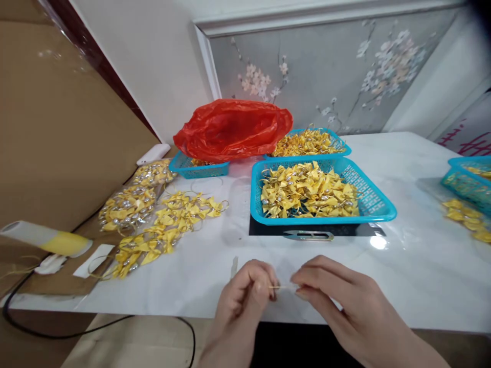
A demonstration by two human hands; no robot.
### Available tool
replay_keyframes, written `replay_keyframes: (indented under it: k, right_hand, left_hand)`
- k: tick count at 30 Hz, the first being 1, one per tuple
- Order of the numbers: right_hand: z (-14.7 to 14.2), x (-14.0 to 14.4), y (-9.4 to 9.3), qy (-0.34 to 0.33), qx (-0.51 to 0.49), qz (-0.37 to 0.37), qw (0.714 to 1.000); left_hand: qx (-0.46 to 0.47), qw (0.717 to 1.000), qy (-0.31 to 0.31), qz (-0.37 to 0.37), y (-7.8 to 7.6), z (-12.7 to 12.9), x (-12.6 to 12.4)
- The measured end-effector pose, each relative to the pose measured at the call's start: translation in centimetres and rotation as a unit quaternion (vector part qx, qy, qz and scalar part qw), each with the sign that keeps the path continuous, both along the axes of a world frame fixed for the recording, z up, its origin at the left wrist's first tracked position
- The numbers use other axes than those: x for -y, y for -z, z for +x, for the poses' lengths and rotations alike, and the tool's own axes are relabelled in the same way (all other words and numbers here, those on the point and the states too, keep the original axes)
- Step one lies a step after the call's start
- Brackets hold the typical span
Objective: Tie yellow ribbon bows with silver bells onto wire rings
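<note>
Pale yellow, a thin strand (282, 287) ran crosswise between both hands, just inside the white table's (184, 278) near edge — pinched by thumb and fingers of the left hand (243, 301), its other end between the right hand's (347, 296) closed fingertips. Beyond the knuckles, tabletop stretched to the metal tweezers (328, 236) and blue basket (324, 221).

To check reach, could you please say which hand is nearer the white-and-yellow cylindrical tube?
Left. The left hand is well right of the tube; the right hand is farther right, beyond the left one.
</note>
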State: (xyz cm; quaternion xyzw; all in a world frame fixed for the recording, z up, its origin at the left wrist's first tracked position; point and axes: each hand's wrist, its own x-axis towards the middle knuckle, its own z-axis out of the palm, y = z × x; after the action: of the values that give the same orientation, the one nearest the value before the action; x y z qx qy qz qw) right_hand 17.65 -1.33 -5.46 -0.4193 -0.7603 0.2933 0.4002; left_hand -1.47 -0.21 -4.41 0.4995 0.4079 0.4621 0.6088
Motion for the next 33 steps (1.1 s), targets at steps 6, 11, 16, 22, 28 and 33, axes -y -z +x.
replay_keyframes:
  k: [6,11,16,22,28,33]
  right_hand:
    - [1.5,1.2,1.3,-0.022,0.037,0.007,0.999]
    - [2.1,1.6,-1.2,0.025,0.066,0.079,0.994]
    - [1.7,0.6,-2.8,0.043,0.084,0.155,0.983]
    - [1.1,0.4,-2.6,0.039,0.066,0.156,0.985]
    - [1.1,0.3,-2.4,0.036,0.060,0.145,0.987]
    - [1.1,0.2,-2.5,0.031,0.066,0.130,0.989]
  left_hand:
    - [0.198,0.964,0.006,-0.179,0.2,1.3,-0.8]
    - [-0.001,0.999,0.047,-0.012,0.3,2.5,-1.3]
    - [-0.089,0.971,0.187,0.118,0.0,3.1,-0.6]
    - [-0.067,0.992,0.103,0.019,0.0,3.0,-0.9]
    - [-0.038,0.999,0.037,-0.012,0.1,2.7,-1.3]
    - [-0.054,0.998,0.008,-0.007,0.0,2.6,-1.4]
